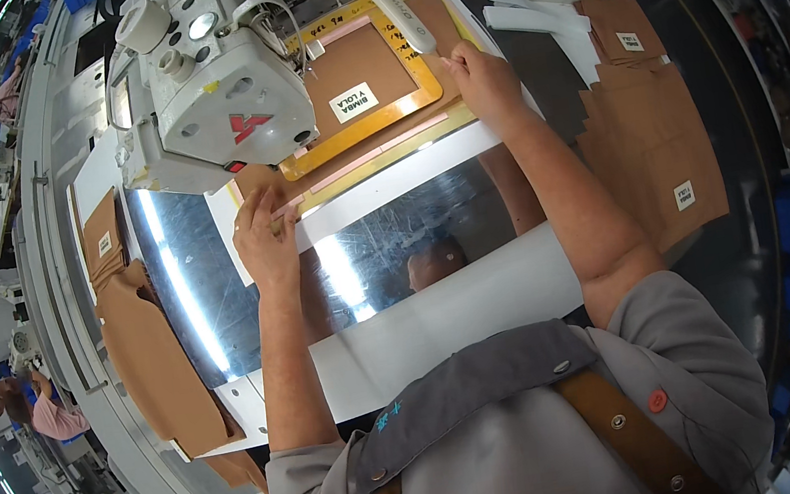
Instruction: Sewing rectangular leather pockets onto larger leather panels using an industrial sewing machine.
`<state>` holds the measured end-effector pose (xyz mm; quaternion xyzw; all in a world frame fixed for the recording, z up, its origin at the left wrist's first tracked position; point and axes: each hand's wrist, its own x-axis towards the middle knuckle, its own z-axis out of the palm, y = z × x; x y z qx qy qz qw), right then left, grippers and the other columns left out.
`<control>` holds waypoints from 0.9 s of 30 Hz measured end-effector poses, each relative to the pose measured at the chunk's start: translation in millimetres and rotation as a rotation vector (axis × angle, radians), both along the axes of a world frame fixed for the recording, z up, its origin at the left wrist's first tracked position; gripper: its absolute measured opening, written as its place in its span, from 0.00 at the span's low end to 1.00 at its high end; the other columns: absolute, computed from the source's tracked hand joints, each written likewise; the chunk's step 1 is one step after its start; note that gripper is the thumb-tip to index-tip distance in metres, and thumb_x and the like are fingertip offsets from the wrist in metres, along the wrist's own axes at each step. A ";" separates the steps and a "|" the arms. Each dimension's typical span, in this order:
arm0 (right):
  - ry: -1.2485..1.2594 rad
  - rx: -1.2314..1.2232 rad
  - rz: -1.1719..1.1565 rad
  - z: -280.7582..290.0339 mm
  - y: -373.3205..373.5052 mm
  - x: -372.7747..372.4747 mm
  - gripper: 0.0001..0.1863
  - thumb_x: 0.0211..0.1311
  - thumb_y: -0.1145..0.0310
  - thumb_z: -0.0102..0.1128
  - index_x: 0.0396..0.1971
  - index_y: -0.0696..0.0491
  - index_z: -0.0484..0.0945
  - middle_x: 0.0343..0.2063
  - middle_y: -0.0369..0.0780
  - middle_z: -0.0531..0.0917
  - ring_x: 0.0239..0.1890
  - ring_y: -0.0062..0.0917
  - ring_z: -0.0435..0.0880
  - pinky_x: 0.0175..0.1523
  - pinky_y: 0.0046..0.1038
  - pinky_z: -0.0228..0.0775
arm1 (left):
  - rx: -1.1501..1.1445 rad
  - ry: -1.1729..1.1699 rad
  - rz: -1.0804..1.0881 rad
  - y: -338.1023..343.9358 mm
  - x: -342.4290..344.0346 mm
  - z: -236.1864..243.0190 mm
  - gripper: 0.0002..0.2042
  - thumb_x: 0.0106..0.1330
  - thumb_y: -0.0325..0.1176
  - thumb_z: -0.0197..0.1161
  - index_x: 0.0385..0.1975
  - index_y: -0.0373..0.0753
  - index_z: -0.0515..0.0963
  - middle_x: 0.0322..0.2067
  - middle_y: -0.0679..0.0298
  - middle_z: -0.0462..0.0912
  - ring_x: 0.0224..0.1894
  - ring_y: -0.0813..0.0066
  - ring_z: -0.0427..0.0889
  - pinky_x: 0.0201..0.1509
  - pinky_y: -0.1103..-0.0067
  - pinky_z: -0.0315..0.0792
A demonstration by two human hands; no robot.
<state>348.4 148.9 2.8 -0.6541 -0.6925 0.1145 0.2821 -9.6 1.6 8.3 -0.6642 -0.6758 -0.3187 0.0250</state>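
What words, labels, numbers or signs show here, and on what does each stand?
Wording is not copied here.
White labels on brown pieces: bold black print, legible.
Yellow frame: black handwriting, partly too small.
Sewing machine: red emblem.
White wand: faint print, too small.
Grey collar: blue lettering, too small.

Frame (pixel 365 134) over panel (pixel 358 58), stack (pixel 161 366) left, pile (pixel 653 142) right

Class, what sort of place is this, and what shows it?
Probably a sewing workshop: a white industrial sewing machine, a yellow frame over brown material, and stacked brown pieces on the right.
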 end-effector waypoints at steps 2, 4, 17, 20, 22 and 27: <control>-0.024 -0.165 -0.034 1.4 1.2 -3.0 0.14 0.67 0.57 0.68 0.38 0.52 0.78 0.35 0.45 0.86 0.38 0.42 0.87 0.44 0.41 0.78 | -0.166 -0.021 -0.090 16.2 -4.9 -1.1 0.22 0.60 0.40 0.76 0.50 0.33 0.86 0.53 0.55 0.85 0.55 0.55 0.83 0.60 0.66 0.77; 0.130 -0.063 -0.038 0.4 3.0 -5.6 0.17 0.66 0.56 0.69 0.41 0.52 0.76 0.37 0.46 0.87 0.40 0.43 0.88 0.46 0.42 0.78 | -0.206 -0.078 -0.123 27.4 -9.8 2.1 0.20 0.60 0.38 0.76 0.49 0.33 0.86 0.52 0.56 0.85 0.54 0.57 0.84 0.58 0.66 0.78; 0.110 -0.060 -0.018 0.0 -10.4 -2.4 0.16 0.61 0.67 0.67 0.46 0.53 0.75 0.38 0.48 0.87 0.44 0.45 0.88 0.51 0.41 0.79 | -0.116 0.022 -0.427 56.8 -25.0 21.9 0.03 0.61 0.26 0.67 0.31 0.34 0.84 0.36 0.58 0.85 0.41 0.55 0.83 0.51 0.64 0.75; 0.060 0.030 0.035 8.4 -27.2 2.7 0.16 0.60 0.67 0.67 0.45 0.54 0.74 0.38 0.48 0.87 0.44 0.46 0.87 0.51 0.41 0.79 | -0.090 0.117 -0.453 39.5 -19.5 26.3 0.03 0.62 0.26 0.67 0.31 0.34 0.84 0.34 0.57 0.84 0.42 0.54 0.82 0.54 0.64 0.72; 0.120 -0.073 0.065 17.3 -47.0 9.6 0.16 0.60 0.69 0.66 0.45 0.54 0.74 0.39 0.50 0.86 0.44 0.48 0.87 0.51 0.41 0.79 | -0.021 0.127 -0.477 26.2 -12.1 31.8 0.02 0.61 0.26 0.68 0.30 0.35 0.84 0.32 0.57 0.83 0.40 0.53 0.81 0.53 0.65 0.72; 0.089 -0.096 0.037 46.8 -117.0 45.0 0.15 0.61 0.68 0.66 0.45 0.55 0.73 0.37 0.51 0.85 0.44 0.50 0.85 0.48 0.43 0.76 | -0.104 0.077 -0.510 -39.3 3.1 59.0 0.02 0.58 0.22 0.68 0.28 0.36 0.82 0.29 0.60 0.83 0.39 0.56 0.82 0.55 0.63 0.71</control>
